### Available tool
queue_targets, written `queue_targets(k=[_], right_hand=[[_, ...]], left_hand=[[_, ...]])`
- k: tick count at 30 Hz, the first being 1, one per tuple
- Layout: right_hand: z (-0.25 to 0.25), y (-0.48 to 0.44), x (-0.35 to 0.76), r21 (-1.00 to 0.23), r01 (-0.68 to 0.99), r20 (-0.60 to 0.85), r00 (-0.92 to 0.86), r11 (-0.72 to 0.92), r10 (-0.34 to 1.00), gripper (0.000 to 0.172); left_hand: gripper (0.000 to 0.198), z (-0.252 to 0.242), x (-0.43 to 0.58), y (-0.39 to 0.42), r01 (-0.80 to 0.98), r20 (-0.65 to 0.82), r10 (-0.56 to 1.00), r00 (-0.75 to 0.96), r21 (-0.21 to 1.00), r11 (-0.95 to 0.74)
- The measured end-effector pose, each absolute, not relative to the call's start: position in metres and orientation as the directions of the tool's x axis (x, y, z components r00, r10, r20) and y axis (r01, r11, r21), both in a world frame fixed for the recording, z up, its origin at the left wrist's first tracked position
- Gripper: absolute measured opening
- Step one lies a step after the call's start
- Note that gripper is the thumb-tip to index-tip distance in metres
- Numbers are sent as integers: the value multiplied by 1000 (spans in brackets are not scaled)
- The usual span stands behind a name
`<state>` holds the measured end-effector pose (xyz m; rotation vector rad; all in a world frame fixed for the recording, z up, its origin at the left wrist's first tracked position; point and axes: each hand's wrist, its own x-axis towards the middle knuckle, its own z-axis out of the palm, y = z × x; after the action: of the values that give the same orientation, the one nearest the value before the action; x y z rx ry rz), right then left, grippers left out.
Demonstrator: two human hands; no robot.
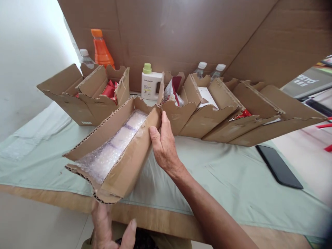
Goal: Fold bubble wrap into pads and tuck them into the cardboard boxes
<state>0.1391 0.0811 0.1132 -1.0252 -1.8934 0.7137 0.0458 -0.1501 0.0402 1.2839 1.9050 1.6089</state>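
A long, narrow cardboard bin (137,155) is tilted over the front of the table, its near end at the table's edge. Inside it lies a bubble-wrapped pack (114,148) with whitish and purple parts showing through. My right hand (164,147) grips the bin's far right corner, thumb against the side wall and fingers at the far end. Beneath the near end, my left hand (106,226) supports the bin with its fingers pointing up; their tips are hidden by the cardboard, and the thumb stands away from it.
Several similar cardboard bins (190,121) stand in a row behind, some holding red packets (110,90). At the back are a white jug (150,84) with a green cap, an orange bottle (101,52) and clear bottles. A black phone (278,166) lies right on the green cloth (207,180).
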Motion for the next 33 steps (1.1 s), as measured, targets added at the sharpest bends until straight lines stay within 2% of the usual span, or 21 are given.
queue_targets(k=[8,17,20,24,28,33], right_hand=[[109,80,132,-744,406,418,-337,531,844,83],[90,93,143,-822,127,497,-317,555,808,77],[65,95,145,-895,82,402,-272,438,874,76],[34,99,147,-946,145,255,-225,291,940,70],[25,101,148,-948,167,235,-204,270,951,60],[25,99,149,-954,173,212,-185,244,960,58]], left_hand=[[103,46,59,-139,457,311,803,-509,888,-55],[97,48,73,-115,511,374,833,-408,850,-131],[96,49,70,-98,512,393,851,-348,840,-179],[97,54,60,-59,510,370,886,-278,839,-191],[96,57,46,-2,517,394,884,-253,827,-221],[92,58,38,59,493,402,882,-245,835,-244]])
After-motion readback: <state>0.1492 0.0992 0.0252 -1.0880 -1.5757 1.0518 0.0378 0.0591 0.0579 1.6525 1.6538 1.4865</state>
